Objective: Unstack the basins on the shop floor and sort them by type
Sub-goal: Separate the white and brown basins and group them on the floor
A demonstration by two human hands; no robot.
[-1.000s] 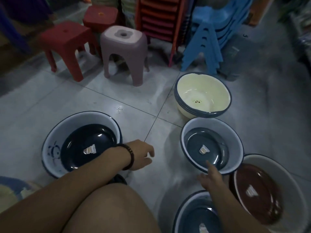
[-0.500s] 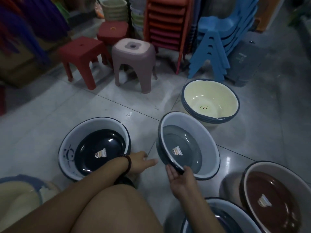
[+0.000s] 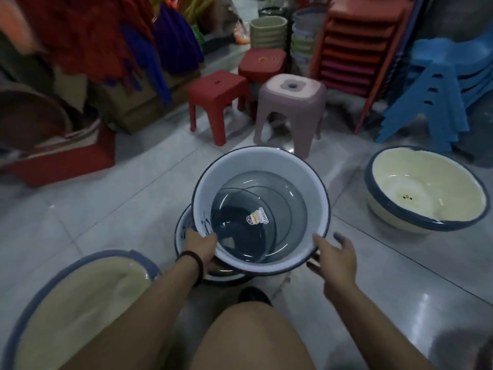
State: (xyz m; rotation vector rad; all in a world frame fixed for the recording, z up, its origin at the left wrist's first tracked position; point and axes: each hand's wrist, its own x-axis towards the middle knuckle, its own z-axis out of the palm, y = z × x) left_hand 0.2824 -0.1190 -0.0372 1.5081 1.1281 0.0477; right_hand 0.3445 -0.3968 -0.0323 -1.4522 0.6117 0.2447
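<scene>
Two white basins with dark rims sit in the middle. The upper basin (image 3: 309, 188) is tilted toward the camera and partly nested over the lower basin (image 3: 183, 228), which sits on the floor tiles (image 3: 106, 209) just ahead of the knee.

- Left hand (image 3: 201, 245): grips the upper basin's near-left rim, thumb inside, fingers curled under.
- Right hand (image 3: 337, 259): open, fingers spread, right at the near-right rim. Can't tell if it actually touches.
- Upper basin's grey bottom has a sticker (image 3: 257, 218). The rings around it are blurred, so I can't tell whether another basin is nested inside.

My read: same type goes on same type, so this one is being dropped onto its match.

How to do it well:
- Get the right hand on the rim opposite the left one. A one-sided grip leaves it cocked.
- Level it before lowering, and line the rims up concentric.
- Pull the left thumb and fingers out before the rims meet, since that's a pinch point.
- Set it down rather than dropping it. These look like enamel, which would chip at the rim.

Further out:
- A cream basin (image 3: 394, 169) is well apart on the right.
- A second cream basin (image 3: 80, 303) is at near left beside the leg.
- Keep both piles separate from the white one.
- A mauve stool (image 3: 290, 102) and a red stool (image 3: 216, 94) stand behind, clear of the work.
</scene>
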